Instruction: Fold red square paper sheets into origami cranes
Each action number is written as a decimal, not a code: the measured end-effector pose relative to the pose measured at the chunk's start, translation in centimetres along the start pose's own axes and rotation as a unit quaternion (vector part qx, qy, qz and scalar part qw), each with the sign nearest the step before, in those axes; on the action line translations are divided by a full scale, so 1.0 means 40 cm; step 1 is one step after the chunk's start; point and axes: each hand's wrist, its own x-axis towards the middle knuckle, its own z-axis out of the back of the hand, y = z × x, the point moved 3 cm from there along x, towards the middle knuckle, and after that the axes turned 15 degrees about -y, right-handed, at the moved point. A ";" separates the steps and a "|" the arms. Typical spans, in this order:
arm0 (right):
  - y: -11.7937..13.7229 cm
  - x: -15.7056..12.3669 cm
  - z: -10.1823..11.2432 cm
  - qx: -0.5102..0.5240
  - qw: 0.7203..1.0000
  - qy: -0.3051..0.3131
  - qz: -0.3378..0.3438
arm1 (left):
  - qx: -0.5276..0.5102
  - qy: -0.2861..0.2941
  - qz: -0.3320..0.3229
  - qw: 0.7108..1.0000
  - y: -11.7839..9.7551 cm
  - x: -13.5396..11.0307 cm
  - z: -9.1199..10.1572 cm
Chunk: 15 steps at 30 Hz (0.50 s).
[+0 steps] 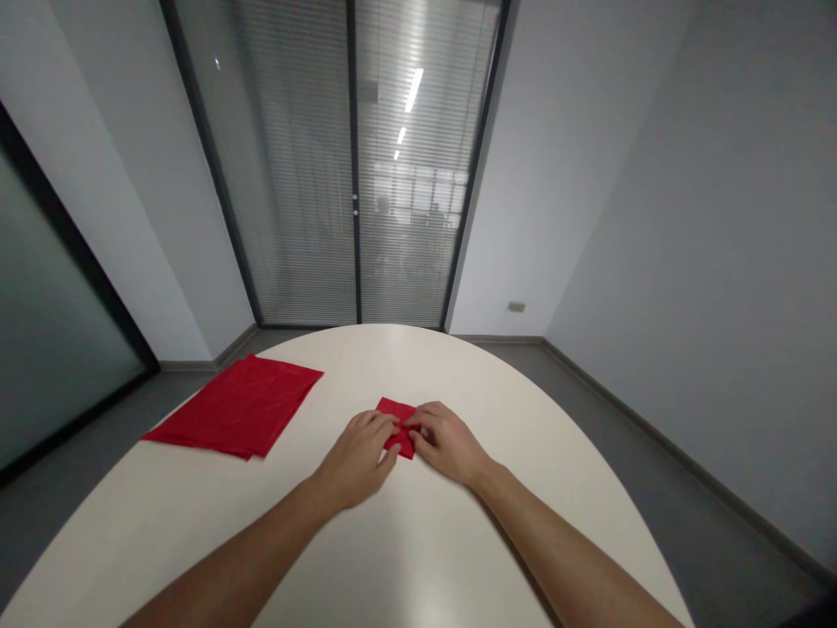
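Note:
A small red square (396, 407), which looks like a folded piece of paper or thin cloth, lies on the table between my two hands. My left hand (361, 453) rests over its left edge, fingers laid on it and thumb apart at the near side. Along its right side, my right hand (443, 439) has its fingers curled in, thumb and fingertips closed at the square's surface. The hands cover both side edges of the square; the far corner and a near part show. Whether a fold is pinched under the right fingertips is hard to see.
A stack of larger red sheets (241, 406), creased and slightly misaligned, lies at the left edge of the round white table (340, 558). Beyond stand a glass partition with blinds (405, 262) and a pale wall with a socket plate (516, 307).

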 end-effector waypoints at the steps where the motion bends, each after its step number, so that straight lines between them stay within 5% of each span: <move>1: -0.002 -0.002 -0.002 0.000 1.000 0.000 0.003 | -0.003 0.003 -0.003 1.000 0.000 0.000 0.000; 15: -0.027 -0.005 -0.011 -0.080 0.997 -0.003 -0.006 | -0.021 -0.020 -0.024 0.999 0.005 -0.005 -0.006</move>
